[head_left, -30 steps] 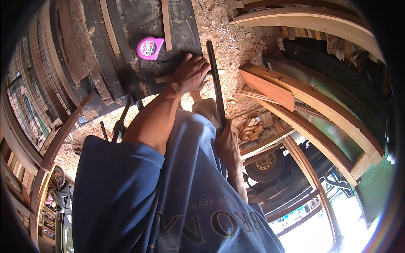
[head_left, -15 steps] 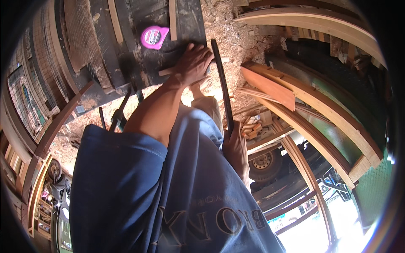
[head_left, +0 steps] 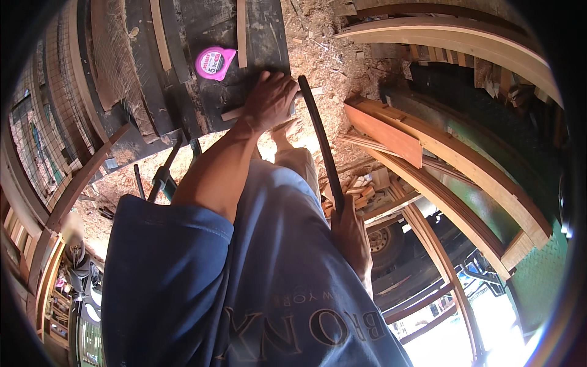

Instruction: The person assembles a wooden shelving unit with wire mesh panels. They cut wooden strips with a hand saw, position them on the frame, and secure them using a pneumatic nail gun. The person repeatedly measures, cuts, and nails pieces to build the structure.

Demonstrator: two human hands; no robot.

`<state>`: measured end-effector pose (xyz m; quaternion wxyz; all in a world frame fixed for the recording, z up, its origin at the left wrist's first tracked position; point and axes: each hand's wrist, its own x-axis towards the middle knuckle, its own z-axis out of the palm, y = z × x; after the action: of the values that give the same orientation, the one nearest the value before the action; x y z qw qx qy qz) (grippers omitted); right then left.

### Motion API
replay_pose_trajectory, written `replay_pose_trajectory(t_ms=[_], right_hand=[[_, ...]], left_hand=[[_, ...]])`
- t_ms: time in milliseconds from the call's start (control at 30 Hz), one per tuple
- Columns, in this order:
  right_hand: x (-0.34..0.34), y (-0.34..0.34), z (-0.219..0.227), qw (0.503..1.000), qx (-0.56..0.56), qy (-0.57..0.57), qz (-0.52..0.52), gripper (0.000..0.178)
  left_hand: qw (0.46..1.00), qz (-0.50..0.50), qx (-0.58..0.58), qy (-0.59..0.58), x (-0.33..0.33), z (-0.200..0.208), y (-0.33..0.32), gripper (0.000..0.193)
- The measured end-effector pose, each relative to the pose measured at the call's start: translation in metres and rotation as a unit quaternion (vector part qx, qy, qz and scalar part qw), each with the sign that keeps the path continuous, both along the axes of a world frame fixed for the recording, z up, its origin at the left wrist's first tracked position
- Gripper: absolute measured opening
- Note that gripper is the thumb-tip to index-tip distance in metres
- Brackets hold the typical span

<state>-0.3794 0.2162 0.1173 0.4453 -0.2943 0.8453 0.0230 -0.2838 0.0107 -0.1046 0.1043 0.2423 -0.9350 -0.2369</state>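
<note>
My left hand (head_left: 269, 101) presses down on a short wooden strip (head_left: 231, 114) at the near right corner of the dark workbench (head_left: 214, 27). Its fingers close over the strip, and the strip's pale end (head_left: 315, 91) sticks out past the bench edge. Gripped in my right hand (head_left: 351, 235), beside my body, is a long, narrow dark bar-shaped tool (head_left: 321, 137). It points away from me, and its far part crosses the strip just right of my left hand. Seen nearly edge-on, its exact kind is unclear. A pink tape measure (head_left: 214, 63) lies on the bench beyond my left hand.
Thin wooden strips (head_left: 242, 33) lie on the bench. Wood shavings (head_left: 312, 43) cover the ground. Long boards and beams (head_left: 452, 144) stand along the right, with a pile of offcuts (head_left: 361, 191) and a vehicle wheel (head_left: 382, 240) nearby. Wire mesh (head_left: 46, 116) is at left.
My right hand and the dark tool have drawn back a little toward my body. My left hand stays on the wooden strip. The whole view has shifted slightly.
</note>
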Motion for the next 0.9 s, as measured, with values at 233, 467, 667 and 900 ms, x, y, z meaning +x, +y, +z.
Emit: replay_pose_trajectory(t_ms=[233, 467, 667, 900], right_hand=[[-0.015, -0.026, -0.024, 0.998, -0.046, -0.040, 0.015, 0.026], [-0.010, -0.032, -0.012, 0.998, 0.040, -0.051, -0.013, 0.028], [-0.005, -0.028, -0.040, 0.999, -0.007, -0.034, -0.038, 0.027], [0.014, -0.017, -0.061, 0.991, -0.030, -0.088, -0.094, 0.037]], left_hand=[[1.000, -0.005, 0.006, -0.005, 0.001, -0.001, 0.003, 0.022], [0.999, -0.019, -0.018, -0.045, 0.004, 0.002, 0.005, 0.030], [0.995, -0.075, -0.028, -0.065, 0.005, 0.000, 0.003, 0.043], [0.995, -0.092, -0.026, -0.036, 0.003, -0.002, 0.003, 0.020]])
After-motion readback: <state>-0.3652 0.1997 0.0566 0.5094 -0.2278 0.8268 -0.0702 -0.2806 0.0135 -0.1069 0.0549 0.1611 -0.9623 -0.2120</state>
